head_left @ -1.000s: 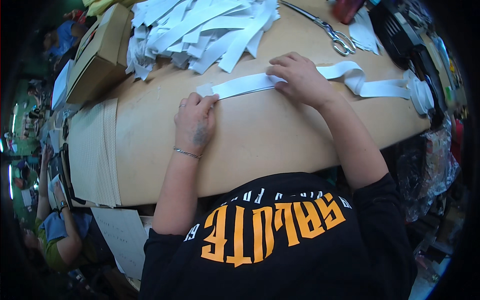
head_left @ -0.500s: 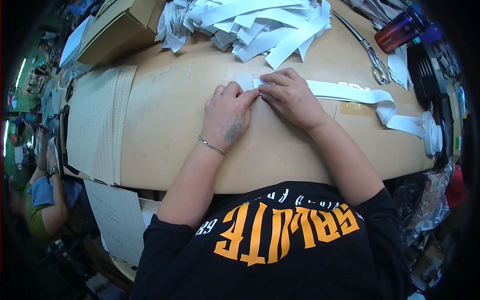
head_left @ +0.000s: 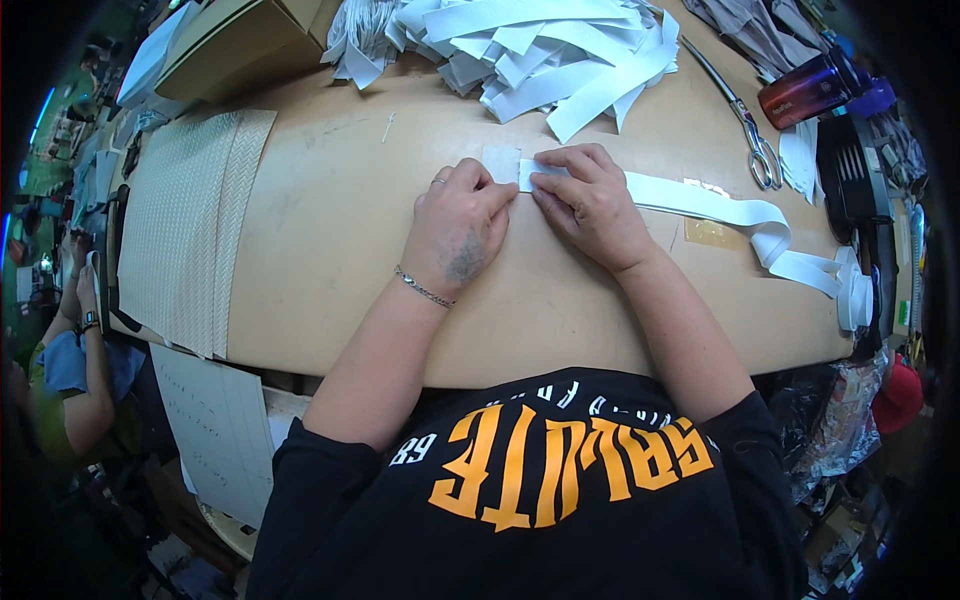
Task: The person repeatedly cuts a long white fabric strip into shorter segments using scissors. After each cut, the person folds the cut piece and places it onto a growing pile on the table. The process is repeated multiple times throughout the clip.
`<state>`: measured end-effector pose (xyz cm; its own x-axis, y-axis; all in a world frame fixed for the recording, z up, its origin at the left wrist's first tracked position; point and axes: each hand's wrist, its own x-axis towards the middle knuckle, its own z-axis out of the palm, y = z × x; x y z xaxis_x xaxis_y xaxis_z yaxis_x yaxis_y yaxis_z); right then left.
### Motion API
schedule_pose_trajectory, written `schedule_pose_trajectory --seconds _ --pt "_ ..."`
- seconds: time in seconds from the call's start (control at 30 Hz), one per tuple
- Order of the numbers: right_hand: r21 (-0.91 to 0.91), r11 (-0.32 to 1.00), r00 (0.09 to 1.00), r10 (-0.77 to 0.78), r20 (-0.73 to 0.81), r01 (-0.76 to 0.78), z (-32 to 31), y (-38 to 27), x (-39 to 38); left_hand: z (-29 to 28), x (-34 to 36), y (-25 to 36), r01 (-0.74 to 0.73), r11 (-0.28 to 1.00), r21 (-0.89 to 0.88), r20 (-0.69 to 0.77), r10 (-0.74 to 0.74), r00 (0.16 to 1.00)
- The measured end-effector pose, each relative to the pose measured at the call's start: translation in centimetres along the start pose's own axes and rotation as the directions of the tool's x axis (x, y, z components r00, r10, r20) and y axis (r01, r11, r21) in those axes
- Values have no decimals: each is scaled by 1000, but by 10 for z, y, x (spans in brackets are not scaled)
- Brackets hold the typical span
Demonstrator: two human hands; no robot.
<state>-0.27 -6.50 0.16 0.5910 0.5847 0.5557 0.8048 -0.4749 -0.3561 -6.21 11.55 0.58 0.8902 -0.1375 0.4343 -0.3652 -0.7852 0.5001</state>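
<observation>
I look down on a tan table (head_left: 330,250) where both of my hands meet at the near end of a long white elastic band (head_left: 715,205). My left hand (head_left: 462,225) lies knuckles up, fingers curled and pressing down just left of the band's end. My right hand (head_left: 590,200) touches it, fingertips pinning the band flat, so the two hands are together and pressed onto the strip, probably to hold its end steady and straight. A small white square piece (head_left: 500,160) sits just beyond my left fingers, touching the band's end. From my right hand the band runs rightward along the table and curls into a roll (head_left: 855,295) at the table's right edge.

Beyond the band, toward the table's far edge, lies a loose pile of cut white strips (head_left: 540,50). Scissors (head_left: 755,140) rest right of that pile, near a dark red bottle (head_left: 810,90). Left of the band, well apart, lies a sheet of cream woven fabric (head_left: 185,220), with a cardboard box (head_left: 240,40) past it. Nothing blocks the band.
</observation>
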Motion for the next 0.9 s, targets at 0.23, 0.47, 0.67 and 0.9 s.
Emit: schedule_pose_trajectory --seconds 0.23,0.47,0.67,0.9 --pt "-15 1000 999 -27 -20 27 2 2 -1 0 0 3 -28 989 145 23 25 999" --pt "-24 1000 1000 -9 -5 8 0 -1 1 0 0 7 36 995 92 21 -38 999" --pt "-18 1000 1000 13 -11 -13 1 0 0 1 -1 6 39 992 120 24 -42 999" --pt "-55 997 999 53 4 -53 2 -1 -2 2 -1 1 34 996 80 33 -37 999"
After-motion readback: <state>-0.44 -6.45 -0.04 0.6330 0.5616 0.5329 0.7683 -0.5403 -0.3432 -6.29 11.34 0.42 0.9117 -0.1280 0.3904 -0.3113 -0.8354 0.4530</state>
